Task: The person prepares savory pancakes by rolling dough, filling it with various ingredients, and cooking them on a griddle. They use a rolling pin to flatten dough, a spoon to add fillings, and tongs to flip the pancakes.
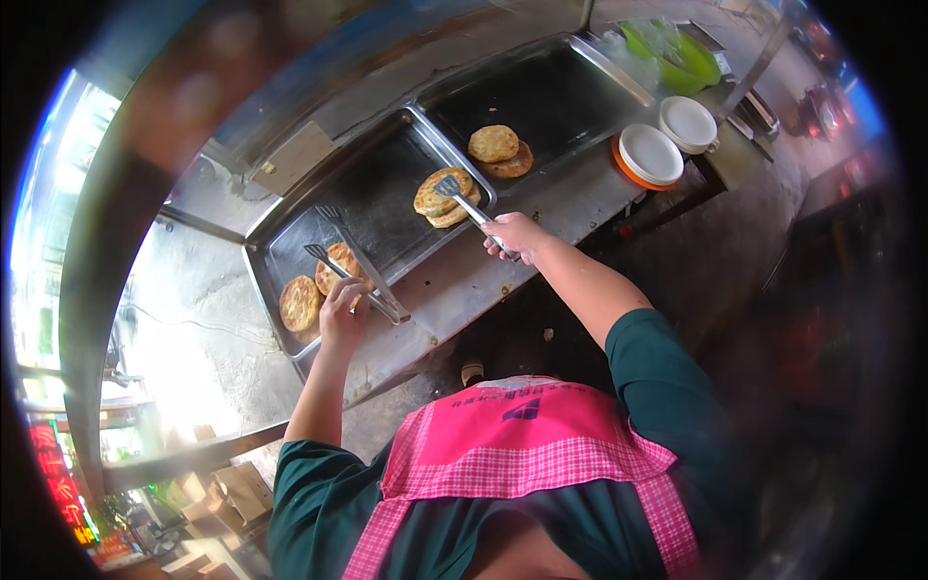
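My right hand (514, 238) is closed around the handle of a slotted metal spatula (466, 201). The spatula's head lies over the top of stacked, browned flatbreads (430, 200) at the right front of the left tray (253, 253). My left hand (345, 311) is at that tray's front edge, its fingers closed on one arm of metal tongs (360, 253). The tongs' slotted ends are spread apart and point away from me. Beneath and beside them are a round flatbread (301, 304) and a partly covered flatbread (327, 280).
A second dark tray (556, 87) adjoins on the right, with two overlapping flatbreads (494, 143). Farther right are white plates (651, 155), more stacked plates (687, 123) and a green basin (681, 63). A metal ledge (440, 290) runs along the front. Cardboard boxes (242, 490) are at lower left.
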A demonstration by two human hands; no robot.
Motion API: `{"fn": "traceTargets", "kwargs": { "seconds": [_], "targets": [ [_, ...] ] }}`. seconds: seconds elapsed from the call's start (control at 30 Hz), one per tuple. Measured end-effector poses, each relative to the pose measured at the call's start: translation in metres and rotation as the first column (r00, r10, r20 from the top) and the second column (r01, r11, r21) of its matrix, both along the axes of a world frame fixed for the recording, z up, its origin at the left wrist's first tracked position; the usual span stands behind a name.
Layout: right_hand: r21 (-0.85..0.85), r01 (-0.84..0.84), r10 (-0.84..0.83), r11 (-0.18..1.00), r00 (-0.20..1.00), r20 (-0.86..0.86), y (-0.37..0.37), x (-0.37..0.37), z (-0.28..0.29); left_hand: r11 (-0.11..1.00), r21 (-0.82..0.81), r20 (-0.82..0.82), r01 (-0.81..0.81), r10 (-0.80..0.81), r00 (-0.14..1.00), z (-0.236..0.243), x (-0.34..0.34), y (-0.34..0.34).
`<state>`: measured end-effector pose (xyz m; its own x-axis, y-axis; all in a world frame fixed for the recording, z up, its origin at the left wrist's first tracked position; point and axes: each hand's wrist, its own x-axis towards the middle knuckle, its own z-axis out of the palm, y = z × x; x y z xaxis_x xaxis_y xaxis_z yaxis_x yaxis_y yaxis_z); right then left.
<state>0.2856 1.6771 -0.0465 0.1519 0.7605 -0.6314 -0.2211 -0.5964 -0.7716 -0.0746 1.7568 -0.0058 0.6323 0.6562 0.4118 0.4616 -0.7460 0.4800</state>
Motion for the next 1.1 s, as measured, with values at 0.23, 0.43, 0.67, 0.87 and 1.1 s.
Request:
{"fn": "traceTargets", "kwargs": {
  "seconds": [0.23,0.43,0.67,0.87,1.1],
  "targets": [
    [-0.007,-0.043,0.043,0.999,0.999,-0.018,-0.037,0.017,0.029,0.990,0.047,-0.042,0.130,-0.128,0.991,0.022,0.048,0.015],
    [0.107,-0.110,0.117,0.988,0.991,-0.059,-0.167,0.068,0.040,0.940,-0.002,-0.073,0.341,-0.340,0.937,0.033,0.134,0.024],
    [-0.026,0.537,-0.520,0.843,0.802,-0.294,-0.350,0.048,-0.002,0.848,-0.013,-0.141,0.529,-0.525,0.839,0.004,0.309,0.033],
    [-0.110,0.667,-0.669,0.737,0.698,-0.256,-0.420,0.018,-0.017,0.877,-0.093,-0.369,0.472,-0.471,0.801,-0.040,0.469,0.046],
    [-0.139,0.679,-0.683,0.721,0.661,-0.310,-0.428,0.018,-0.015,0.907,-0.139,-0.383,0.397,-0.419,0.824,-0.064,0.522,0.043]
  ]
}}
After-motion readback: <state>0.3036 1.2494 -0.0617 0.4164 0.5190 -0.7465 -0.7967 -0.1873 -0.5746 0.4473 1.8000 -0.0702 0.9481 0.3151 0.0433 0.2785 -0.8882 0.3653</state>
